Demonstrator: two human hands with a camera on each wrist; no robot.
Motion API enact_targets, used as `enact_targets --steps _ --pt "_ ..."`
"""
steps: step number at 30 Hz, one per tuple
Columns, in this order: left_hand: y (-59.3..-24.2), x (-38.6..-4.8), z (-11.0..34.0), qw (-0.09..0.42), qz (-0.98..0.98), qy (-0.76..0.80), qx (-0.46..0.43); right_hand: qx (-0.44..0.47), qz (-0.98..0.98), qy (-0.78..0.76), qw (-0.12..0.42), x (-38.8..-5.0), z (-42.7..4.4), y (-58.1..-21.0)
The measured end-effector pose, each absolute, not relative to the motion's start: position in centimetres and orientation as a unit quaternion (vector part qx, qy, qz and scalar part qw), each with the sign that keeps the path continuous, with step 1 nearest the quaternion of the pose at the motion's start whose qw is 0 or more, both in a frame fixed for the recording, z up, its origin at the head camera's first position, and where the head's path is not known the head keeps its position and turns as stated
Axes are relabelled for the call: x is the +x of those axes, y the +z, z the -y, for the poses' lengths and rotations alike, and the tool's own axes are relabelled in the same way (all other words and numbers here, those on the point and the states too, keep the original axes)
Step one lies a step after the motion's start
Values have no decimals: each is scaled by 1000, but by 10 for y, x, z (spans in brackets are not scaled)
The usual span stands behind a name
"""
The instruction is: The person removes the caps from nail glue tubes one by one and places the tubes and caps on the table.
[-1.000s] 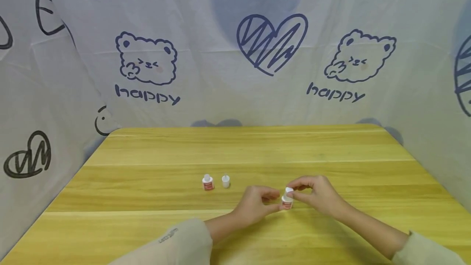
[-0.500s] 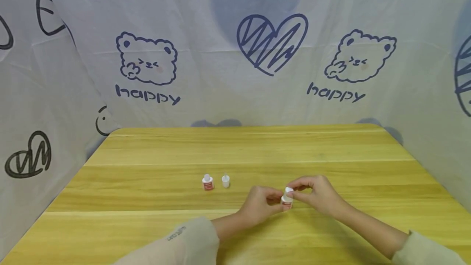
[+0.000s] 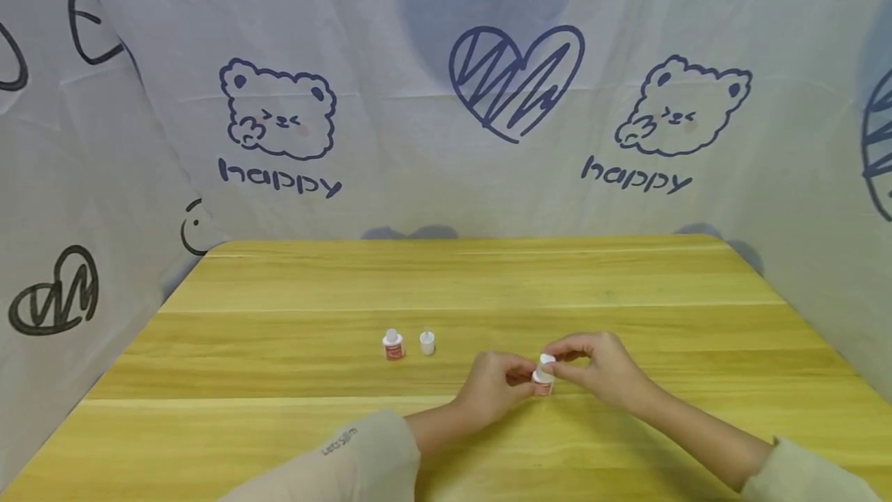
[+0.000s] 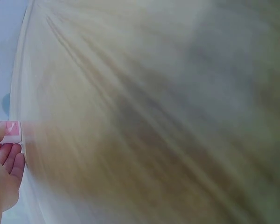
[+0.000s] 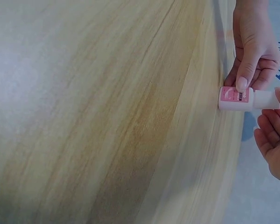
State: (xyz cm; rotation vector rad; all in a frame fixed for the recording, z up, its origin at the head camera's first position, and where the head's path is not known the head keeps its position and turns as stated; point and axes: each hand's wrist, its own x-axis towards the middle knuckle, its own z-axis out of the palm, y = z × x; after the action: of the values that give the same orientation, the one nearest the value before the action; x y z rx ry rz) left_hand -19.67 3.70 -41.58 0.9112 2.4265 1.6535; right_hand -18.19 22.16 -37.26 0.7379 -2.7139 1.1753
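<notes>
A small white bottle with a red-pink label stands upright on the table between both hands. My left hand pinches its body between thumb and fingers; the thumb lies over the label in the right wrist view. At the top, my right hand grips the white cap with thumb and fingertips. The cap sits on the bottle's neck. Farther left stands a second bottle of the same kind, uncapped, with its pale neck showing. Beside it a loose white cap rests with a thin stem pointing up.
The wooden table has light yellow planks and reaches back to a hanging white cloth printed with bears and hearts. Cloth also hangs along the left and right sides.
My left hand has shifted slightly right and closed its fingers onto the bottle's body. The right hand stays at the cap. The second bottle and loose cap have not moved.
</notes>
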Motion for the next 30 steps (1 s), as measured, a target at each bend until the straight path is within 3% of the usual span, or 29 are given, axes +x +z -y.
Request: enact_targets --steps 16,30 --pt "-418 -198 -38 23 -792 528 304 220 885 401 84 -178 -215 -376" --pt "-417 -197 -39 30 -797 525 297 225 898 371 79 -179 -216 -373"
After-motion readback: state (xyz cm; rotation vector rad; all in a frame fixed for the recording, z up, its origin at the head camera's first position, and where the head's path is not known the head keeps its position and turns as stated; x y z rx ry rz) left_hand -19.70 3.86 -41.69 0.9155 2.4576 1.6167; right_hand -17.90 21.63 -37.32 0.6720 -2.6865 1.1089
